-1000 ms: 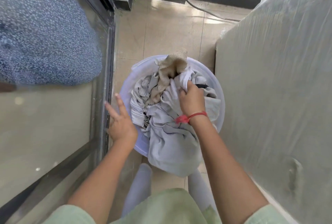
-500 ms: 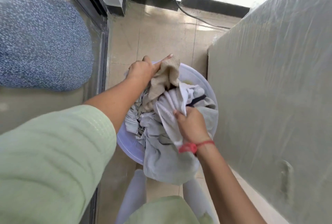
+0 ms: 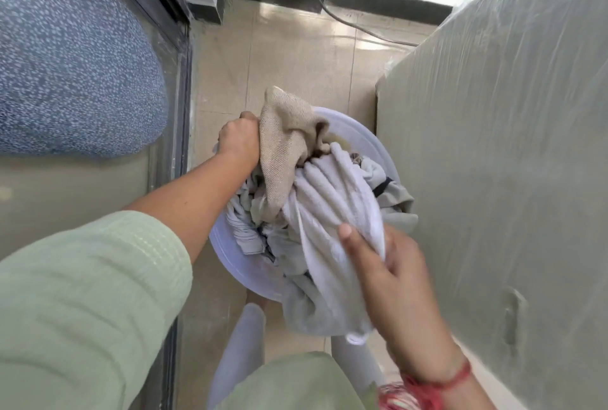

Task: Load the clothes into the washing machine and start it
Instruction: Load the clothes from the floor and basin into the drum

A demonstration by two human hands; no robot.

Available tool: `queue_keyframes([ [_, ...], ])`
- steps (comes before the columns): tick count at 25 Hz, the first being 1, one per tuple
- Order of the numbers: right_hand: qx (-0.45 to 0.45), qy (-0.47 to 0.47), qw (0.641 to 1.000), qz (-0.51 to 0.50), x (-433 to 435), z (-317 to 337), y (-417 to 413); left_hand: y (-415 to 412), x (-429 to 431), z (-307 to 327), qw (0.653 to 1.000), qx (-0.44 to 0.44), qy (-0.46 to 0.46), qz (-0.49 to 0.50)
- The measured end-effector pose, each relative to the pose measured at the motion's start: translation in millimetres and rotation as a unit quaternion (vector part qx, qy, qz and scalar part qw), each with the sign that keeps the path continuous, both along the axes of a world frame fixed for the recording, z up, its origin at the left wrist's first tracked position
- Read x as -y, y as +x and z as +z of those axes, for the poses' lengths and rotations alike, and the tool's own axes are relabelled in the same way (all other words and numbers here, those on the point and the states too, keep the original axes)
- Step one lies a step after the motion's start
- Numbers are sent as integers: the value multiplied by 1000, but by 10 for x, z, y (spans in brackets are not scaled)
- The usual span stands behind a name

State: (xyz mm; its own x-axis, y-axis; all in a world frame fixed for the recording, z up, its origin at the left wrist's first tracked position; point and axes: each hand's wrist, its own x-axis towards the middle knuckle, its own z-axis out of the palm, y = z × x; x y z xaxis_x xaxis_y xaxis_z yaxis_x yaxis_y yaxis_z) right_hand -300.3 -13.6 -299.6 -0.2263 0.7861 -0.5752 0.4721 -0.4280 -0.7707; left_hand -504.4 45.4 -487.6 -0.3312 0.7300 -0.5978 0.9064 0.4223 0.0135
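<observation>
Glass door (image 3: 98, 199): is standing along the left edge in a dark frame, with a blue white-speckled fabric (image 3: 65, 64) showing behind it.
Sleeve (image 3: 82, 294): pale green, is filling the lower left; the bare forearm is reaching from it up and to the right.
Left hand (image 3: 238, 139): is hovering over the far left rim of the basin, knuckles up, its fingers curling tight into the beige cloth.
Beige knitted cloth (image 3: 286, 146): is being held raised out of the pile, its long axis running from the heap up to a peak that is pointing away from the person.
Basin (image 3: 237, 264): pale lilac and round, is sitting on the tiled floor (image 3: 296, 57) between door and wrapped block, heaped with clothes.
White towel (image 3: 332, 212): is lying in long folds from the middle of the pile toward the person, its near end hanging over the near rim.
Right hand (image 3: 394, 284): slightly blurred, is pinching the towel's right edge, thumb on top and fingers underneath.
Red thread band (image 3: 454, 376): is circling the right wrist.
Black cable (image 3: 329, 11): is trailing across the far floor.
Plastic-wrapped block (image 3: 510, 146): is closing off the right side, just beside the basin; what it is I cannot tell.
</observation>
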Motion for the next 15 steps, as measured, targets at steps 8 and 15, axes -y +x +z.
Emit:
queue_keyframes([
  [8,418,-36,866,271,450,-669,600,58,62,139,997,-26,-21,-72],
  [15,305,228,904,196,-766,-963,-619,-14,73,100,996,-33,-20,-83],
])
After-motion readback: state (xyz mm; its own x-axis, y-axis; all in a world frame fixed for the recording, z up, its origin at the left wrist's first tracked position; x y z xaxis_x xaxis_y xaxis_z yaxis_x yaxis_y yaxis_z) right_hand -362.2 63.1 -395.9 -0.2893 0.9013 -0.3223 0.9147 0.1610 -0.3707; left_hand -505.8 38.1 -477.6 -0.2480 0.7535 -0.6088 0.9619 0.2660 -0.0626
